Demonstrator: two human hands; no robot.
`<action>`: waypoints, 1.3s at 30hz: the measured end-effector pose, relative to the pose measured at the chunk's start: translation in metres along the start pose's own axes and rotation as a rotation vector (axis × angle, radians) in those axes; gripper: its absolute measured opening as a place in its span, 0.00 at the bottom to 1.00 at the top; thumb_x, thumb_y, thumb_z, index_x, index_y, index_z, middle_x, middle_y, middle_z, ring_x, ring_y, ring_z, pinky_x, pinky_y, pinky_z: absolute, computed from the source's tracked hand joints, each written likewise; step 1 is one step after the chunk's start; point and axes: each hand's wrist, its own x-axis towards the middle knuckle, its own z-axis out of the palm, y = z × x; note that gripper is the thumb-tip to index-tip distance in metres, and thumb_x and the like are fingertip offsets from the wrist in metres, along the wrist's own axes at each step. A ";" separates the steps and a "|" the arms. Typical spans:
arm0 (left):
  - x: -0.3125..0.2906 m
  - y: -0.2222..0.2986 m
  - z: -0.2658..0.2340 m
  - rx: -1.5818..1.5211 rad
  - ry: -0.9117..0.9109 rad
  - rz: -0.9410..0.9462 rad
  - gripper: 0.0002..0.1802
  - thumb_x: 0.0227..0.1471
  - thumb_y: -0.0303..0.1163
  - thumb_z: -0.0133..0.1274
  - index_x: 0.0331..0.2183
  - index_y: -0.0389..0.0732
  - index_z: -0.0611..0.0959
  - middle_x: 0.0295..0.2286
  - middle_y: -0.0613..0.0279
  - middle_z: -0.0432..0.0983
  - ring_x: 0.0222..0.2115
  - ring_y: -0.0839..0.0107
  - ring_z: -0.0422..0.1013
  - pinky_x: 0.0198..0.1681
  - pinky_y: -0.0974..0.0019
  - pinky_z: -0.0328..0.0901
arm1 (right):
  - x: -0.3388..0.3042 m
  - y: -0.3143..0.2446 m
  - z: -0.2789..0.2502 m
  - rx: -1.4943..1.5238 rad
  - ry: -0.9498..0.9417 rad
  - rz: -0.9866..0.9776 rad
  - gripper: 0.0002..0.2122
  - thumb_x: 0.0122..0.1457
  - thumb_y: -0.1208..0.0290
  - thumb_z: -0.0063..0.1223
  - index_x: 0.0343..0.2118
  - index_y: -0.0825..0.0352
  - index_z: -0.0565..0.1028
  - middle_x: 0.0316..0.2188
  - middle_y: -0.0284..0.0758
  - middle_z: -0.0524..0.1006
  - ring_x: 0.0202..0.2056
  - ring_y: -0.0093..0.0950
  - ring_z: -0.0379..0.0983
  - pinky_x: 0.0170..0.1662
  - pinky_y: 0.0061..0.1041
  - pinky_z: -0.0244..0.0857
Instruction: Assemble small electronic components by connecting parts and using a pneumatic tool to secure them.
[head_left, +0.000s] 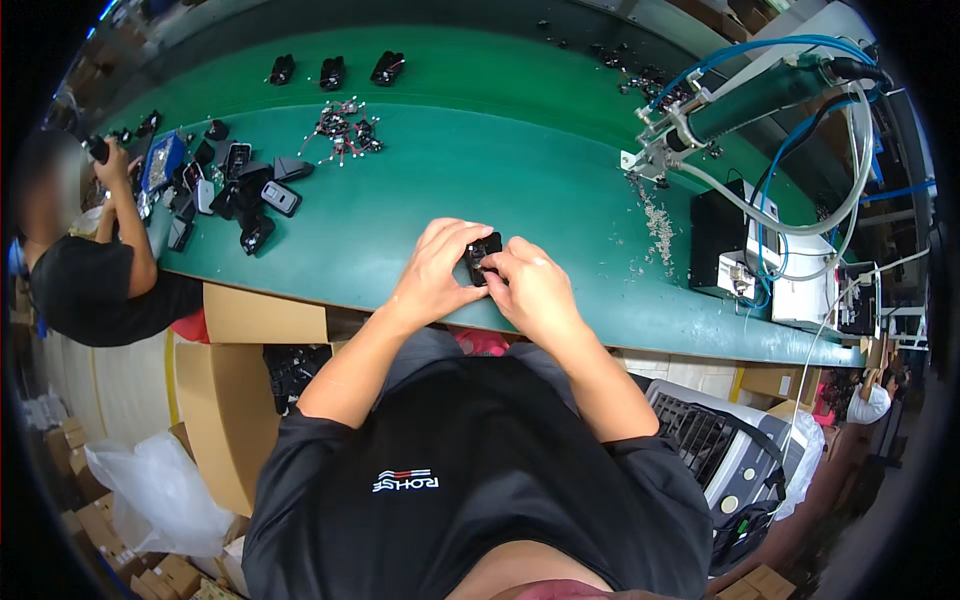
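Observation:
A small black plastic housing (483, 256) is between my hands at the near edge of the green bench. My left hand (437, 262) grips its left side, thumb below and fingers over the top. With thumb and forefinger pinched together, my right hand (533, 287) presses at the inside of the housing from the right. Whatever small part that pinch may hold is hidden by the fingers. Beyond my hands lies a cluster of small wired parts (343, 131) with red, black and white leads. Three black housings (332, 72) stand in a row farther back.
Left on the bench is a pile of black and silver casings (240, 190) beside a blue bin (163, 160). To the right, a pneumatic screwdriver arm (740, 105) with hoses overhangs scattered small screws (657, 228) and a black box (715, 235). A co-worker (90, 240) sits at far left.

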 end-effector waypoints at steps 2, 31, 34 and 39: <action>0.006 -0.002 0.009 -0.087 -0.020 -0.030 0.44 0.32 0.28 0.73 0.55 0.44 0.75 0.49 0.55 0.74 0.52 0.54 0.70 0.57 0.54 0.63 | -0.001 0.003 -0.015 0.052 -0.056 0.051 0.10 0.54 0.74 0.62 0.40 0.64 0.81 0.31 0.37 0.74 0.34 0.39 0.76 0.36 0.37 0.72; 0.004 0.007 0.017 0.093 -0.049 0.055 0.19 0.31 0.40 0.76 0.28 0.45 0.87 0.47 0.62 0.75 0.46 0.64 0.71 0.48 0.59 0.57 | 0.029 -0.024 -0.079 1.251 0.527 -0.058 0.53 0.52 0.17 0.26 0.53 0.73 0.67 0.23 0.37 0.73 0.24 0.30 0.73 0.29 0.27 0.71; 0.006 0.008 0.017 0.087 -0.053 0.040 0.18 0.32 0.39 0.76 0.27 0.45 0.87 0.46 0.63 0.75 0.46 0.65 0.71 0.48 0.59 0.57 | 0.030 -0.021 -0.069 1.260 0.535 -0.046 0.53 0.51 0.17 0.27 0.53 0.73 0.66 0.24 0.38 0.73 0.24 0.30 0.73 0.30 0.26 0.71; 0.007 0.010 0.016 0.087 -0.049 0.042 0.17 0.32 0.39 0.75 0.27 0.45 0.87 0.45 0.63 0.75 0.45 0.65 0.72 0.48 0.59 0.57 | 0.031 -0.020 -0.065 1.214 0.517 -0.033 0.52 0.51 0.17 0.30 0.52 0.74 0.66 0.24 0.38 0.74 0.24 0.30 0.74 0.31 0.27 0.72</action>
